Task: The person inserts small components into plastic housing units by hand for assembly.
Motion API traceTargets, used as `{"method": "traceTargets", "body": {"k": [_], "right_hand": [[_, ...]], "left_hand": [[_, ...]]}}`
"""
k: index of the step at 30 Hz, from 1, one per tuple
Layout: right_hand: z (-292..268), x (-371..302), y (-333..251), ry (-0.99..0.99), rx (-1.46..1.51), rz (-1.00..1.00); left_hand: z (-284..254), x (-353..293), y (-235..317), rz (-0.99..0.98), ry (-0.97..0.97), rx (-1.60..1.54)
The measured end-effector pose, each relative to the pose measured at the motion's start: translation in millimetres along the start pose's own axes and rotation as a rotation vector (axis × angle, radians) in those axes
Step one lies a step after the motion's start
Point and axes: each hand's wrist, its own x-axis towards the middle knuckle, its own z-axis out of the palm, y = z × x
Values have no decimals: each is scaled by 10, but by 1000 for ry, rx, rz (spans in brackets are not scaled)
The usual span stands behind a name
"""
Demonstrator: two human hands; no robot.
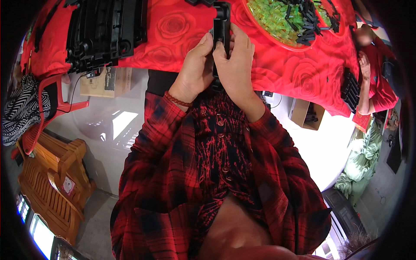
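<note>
A long, narrow black plastic part (222, 26) stands lengthwise between my two hands, at the near edge of the red rose-patterned tablecloth (173, 26). From its left side my left hand (196, 65) grips it, fingers mostly hidden behind it; a beaded bracelet circles that wrist. My right hand (236, 60) wraps it from the right, thumb pressed on its front face. To the right, a round red tray (299, 48) holds many small yellow-green clear pieces (273, 17) and small black pieces (308, 26).
Similar long black parts (102, 30) lie stacked on the table at the left. At the far right another person (377, 69) sits by more black parts (350, 91). Cardboard boxes (104, 84) are under the table. A red plastic chair (41, 112) and wooden chair (52, 190) stand left.
</note>
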Motion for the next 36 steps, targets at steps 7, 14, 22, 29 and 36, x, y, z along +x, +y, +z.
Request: {"method": "traceTargets", "body": {"k": [7, 14, 22, 29, 36], "right_hand": [[-7, -25, 14, -59, 30, -3], [-43, -8, 9, -115, 49, 0], [-11, 6, 21, -95, 5, 8], [-95, 113, 74, -230, 186, 2], [-206, 51, 7, -26, 157, -156]], "left_hand": [[-84, 21, 20, 35, -35, -22], [-169, 29, -32, 53, -111, -47], [-122, 35, -42, 90, -74, -8], [-80, 35, 20, 85, -109, 11], [-111, -12, 136, -79, 18, 80]]}}
